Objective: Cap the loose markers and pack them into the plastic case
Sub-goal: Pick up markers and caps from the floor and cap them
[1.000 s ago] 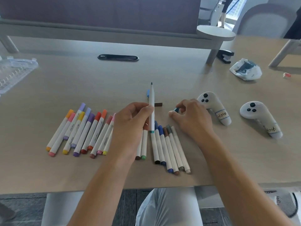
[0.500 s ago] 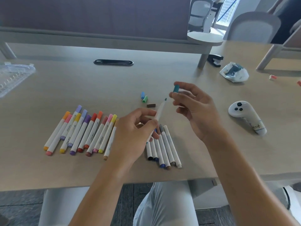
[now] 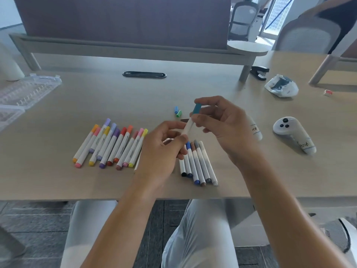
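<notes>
My left hand grips the lower barrel of a white marker, tilted up to the right above the table. My right hand pinches a teal cap that sits over the marker's tip. A row of capped warm-coloured markers lies to the left. Several blue, brown and grey markers lie just below my hands. Loose blue and green caps and a brown cap rest beyond the hands. The clear plastic case lies open at the far left.
Two white controllers lie at the right, one in plain sight, the other partly behind my right hand. A crumpled plastic bag, a black stapler and a small red-and-white item sit farther back right. A cable slot is mid-table.
My right hand picked up the teal cap from the table, lifted it and brought it onto the marker's tip. My left hand tilted the marker toward it.
</notes>
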Demonstrator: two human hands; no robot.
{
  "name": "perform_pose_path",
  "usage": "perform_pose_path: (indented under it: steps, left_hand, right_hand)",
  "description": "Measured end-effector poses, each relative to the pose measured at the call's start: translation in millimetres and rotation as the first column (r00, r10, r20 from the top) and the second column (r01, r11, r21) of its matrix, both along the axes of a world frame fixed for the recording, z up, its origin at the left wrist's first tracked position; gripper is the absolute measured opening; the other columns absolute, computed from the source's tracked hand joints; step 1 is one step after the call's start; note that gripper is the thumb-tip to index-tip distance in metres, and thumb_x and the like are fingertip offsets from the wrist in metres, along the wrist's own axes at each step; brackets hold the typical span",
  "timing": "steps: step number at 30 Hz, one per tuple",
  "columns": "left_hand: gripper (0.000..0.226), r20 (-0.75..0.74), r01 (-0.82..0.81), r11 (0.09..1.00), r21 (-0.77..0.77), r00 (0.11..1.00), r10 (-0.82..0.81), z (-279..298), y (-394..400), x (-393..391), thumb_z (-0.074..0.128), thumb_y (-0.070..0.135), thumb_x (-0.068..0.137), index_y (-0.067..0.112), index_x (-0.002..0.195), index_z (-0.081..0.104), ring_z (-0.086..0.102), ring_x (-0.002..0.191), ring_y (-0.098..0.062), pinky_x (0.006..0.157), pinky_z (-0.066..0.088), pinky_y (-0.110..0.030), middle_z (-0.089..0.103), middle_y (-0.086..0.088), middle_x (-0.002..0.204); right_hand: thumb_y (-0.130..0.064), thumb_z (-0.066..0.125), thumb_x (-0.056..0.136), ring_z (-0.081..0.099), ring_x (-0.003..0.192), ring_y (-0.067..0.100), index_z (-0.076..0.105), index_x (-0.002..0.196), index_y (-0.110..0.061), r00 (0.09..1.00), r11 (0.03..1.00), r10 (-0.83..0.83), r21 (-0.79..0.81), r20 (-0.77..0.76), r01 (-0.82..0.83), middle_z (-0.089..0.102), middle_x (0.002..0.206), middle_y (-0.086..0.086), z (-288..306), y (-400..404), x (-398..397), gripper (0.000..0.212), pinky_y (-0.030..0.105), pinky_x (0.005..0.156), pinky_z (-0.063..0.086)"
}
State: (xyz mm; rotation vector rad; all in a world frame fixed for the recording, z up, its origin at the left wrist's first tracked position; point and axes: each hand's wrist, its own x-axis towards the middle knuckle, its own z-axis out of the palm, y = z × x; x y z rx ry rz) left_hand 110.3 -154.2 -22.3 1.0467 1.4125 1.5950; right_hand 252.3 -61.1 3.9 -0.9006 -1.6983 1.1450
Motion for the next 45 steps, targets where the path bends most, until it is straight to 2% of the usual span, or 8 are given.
perform_pose_path:
  steps: [13,17,19,22,25,27,32,45]
  left_hand:
    - [0.018,-0.016,-0.090,0.995,0.038,0.996,0.091,-2,-2,-1,0.066,0.006,0.095,0.018,0.105,0.074,0.060,0.060,-0.005,0.059,0.048,-0.019,0.071,0.006,0.080]
    - [0.019,-0.138,-0.028,0.999,0.042,0.990,0.034,3,0,-2,0.068,0.013,0.096,0.023,0.108,0.077,0.071,0.079,-0.013,0.076,0.058,-0.026,0.077,0.007,0.087]
    - [0.015,-0.250,-0.038,0.998,0.045,0.967,0.048,3,-1,-1,0.068,0.018,0.095,0.026,0.103,0.078,0.071,0.090,-0.006,0.083,0.054,-0.019,0.077,0.013,0.091]
    - [0.011,-0.460,-0.140,0.989,0.054,0.875,0.149,-5,-4,-7,0.070,0.018,0.093,0.025,0.098,0.077,0.066,0.086,0.000,0.073,0.045,-0.006,0.074,0.014,0.086]
    - [0.013,-0.649,-0.217,0.973,0.077,0.730,0.214,-19,-9,-18,0.074,0.019,0.089,0.023,0.101,0.075,0.062,0.081,-0.008,0.078,0.051,-0.021,0.068,0.013,0.082]
    - [0.015,-0.741,-0.257,0.961,0.100,0.625,0.245,-27,-11,-22,0.077,0.020,0.086,0.021,0.101,0.075,0.058,0.080,-0.013,0.084,0.052,-0.035,0.064,0.011,0.080]
    - [0.023,-0.837,-0.305,0.950,0.062,0.502,0.216,-34,-12,-19,0.078,0.036,0.084,0.022,0.101,0.074,0.053,0.085,-0.014,0.082,0.047,-0.037,0.055,0.012,0.077]
    - [0.022,-0.956,-0.468,0.883,-0.033,0.272,0.108,-38,21,-2,0.071,0.047,0.086,0.026,0.081,0.072,0.054,0.095,-0.017,0.087,0.039,-0.038,0.064,0.006,0.085]
  right_hand:
    - [-0.011,0.075,0.095,0.073,0.085,0.008,0.071,0.120,-0.021,1.000,0.997,-0.002,0.074,-0.017,0.003,0.079,0.096,-0.003,-3,-11,-10,0.027,0.019,0.073,0.054]
    - [-0.013,0.067,0.100,0.071,0.081,0.011,0.066,0.123,-0.022,0.999,1.000,-0.009,0.023,-0.032,0.010,0.079,0.091,0.001,-9,-8,-7,0.025,0.025,0.076,0.055]
    - [-0.014,0.066,0.101,0.071,0.082,0.014,0.067,0.123,-0.023,0.999,0.999,-0.042,0.000,-0.001,0.042,0.078,0.090,0.003,-10,-1,2,0.024,0.030,0.077,0.057]
    - [-0.018,0.066,0.101,0.069,0.074,0.007,0.069,0.114,-0.030,0.986,0.996,-0.085,-0.028,0.144,0.090,0.076,0.084,0.005,-15,14,20,0.018,0.031,0.074,0.055]
    - [-0.022,0.068,0.098,0.062,0.066,0.009,0.071,0.105,-0.035,0.951,0.995,-0.087,-0.030,0.298,0.100,0.066,0.072,0.009,-31,26,35,0.015,0.032,0.069,0.049]
    - [-0.024,0.069,0.098,0.053,0.060,0.008,0.071,0.104,-0.034,0.909,0.993,-0.118,0.020,0.400,0.120,0.054,0.060,-0.004,-44,28,41,0.012,0.031,0.065,0.045]
    - [-0.034,0.065,0.097,0.060,0.075,0.009,0.067,0.111,-0.036,0.734,0.967,-0.243,0.220,0.635,0.130,0.062,0.070,-0.013,-65,19,42,0.014,0.035,0.074,0.052]
    - [-0.037,0.061,0.100,0.062,0.079,0.011,0.069,0.116,-0.030,0.877,0.969,-0.242,0.148,0.416,0.197,0.064,0.075,-0.009,-86,14,42,0.019,0.047,0.082,0.057]
